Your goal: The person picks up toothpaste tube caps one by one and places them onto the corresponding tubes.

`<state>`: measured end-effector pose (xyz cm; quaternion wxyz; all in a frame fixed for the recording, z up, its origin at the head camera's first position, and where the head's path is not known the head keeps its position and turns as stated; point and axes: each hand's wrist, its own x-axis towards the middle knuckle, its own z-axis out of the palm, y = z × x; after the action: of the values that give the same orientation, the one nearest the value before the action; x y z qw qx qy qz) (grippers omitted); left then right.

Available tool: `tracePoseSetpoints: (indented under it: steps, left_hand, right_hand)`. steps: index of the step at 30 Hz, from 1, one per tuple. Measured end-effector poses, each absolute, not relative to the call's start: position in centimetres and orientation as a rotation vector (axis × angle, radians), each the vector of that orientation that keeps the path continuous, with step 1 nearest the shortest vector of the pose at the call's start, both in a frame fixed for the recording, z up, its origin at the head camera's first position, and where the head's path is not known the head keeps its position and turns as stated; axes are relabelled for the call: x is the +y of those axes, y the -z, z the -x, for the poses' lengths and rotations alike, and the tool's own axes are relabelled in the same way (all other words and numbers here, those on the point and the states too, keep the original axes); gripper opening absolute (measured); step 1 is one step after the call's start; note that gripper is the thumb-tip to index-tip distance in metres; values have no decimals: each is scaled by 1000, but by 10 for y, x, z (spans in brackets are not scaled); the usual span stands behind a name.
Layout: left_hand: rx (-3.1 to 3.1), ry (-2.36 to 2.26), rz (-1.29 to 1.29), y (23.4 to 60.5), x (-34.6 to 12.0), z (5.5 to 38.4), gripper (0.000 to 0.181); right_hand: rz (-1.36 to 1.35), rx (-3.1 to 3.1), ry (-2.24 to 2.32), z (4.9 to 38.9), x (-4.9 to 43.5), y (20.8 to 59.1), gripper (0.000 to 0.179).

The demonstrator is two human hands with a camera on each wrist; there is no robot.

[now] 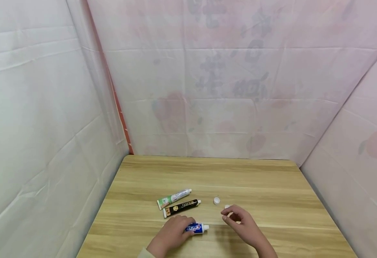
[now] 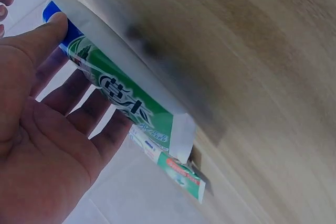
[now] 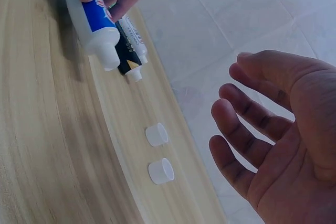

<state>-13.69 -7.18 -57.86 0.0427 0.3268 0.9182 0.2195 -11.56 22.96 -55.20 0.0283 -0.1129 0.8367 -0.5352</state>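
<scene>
My left hand (image 1: 172, 232) grips a blue, green and white toothpaste tube (image 1: 199, 228) near the front of the table, thumb on one side and fingers on the other. The tube's white tip points right, and its flat tail shows in the left wrist view. To the right of that tip, my right hand (image 1: 244, 226) hovers above the table with fingers loosely bent and nothing visible between them. Two white caps (image 3: 156, 135) (image 3: 161, 171) stand on the wood beyond it; in the head view the fingers partly overlap the nearer one.
Beyond my left hand lie a black toothpaste tube (image 1: 182, 208) and a green and white toothpaste tube (image 1: 174, 198), side by side, narrow white tips toward the right. Pale cloth walls (image 1: 188, 118) enclose the wooden table (image 1: 256, 179) at the back and both sides.
</scene>
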Motion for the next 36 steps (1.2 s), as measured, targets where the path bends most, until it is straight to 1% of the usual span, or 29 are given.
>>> tracePoseSetpoints:
  steps: [9, 16, 21, 26, 30, 36]
  left_hand:
    - [2786, -676, -963, 584, -72, 138, 35]
    - [2840, -612, -1032, 586, -70, 139, 34]
    - [2847, -620, -1027, 588, -70, 138, 33]
    - [2831, -691, -987, 590, -71, 139, 30]
    - [2818, -717, -952, 589, -71, 143, 31]
    - [2869, -780, -975, 589, -74, 147, 33]
  right_hand:
    - [325, 2575, 1641, 118, 229, 551, 12]
    - [352, 2575, 1661, 119, 229, 548, 13]
    - [356, 2590, 1659, 118, 228, 550, 12]
    - [302, 2606, 1651, 118, 228, 551, 12]
    - [239, 2635, 1657, 118, 227, 552, 14]
    - [66, 2682, 1697, 120, 227, 554, 15]
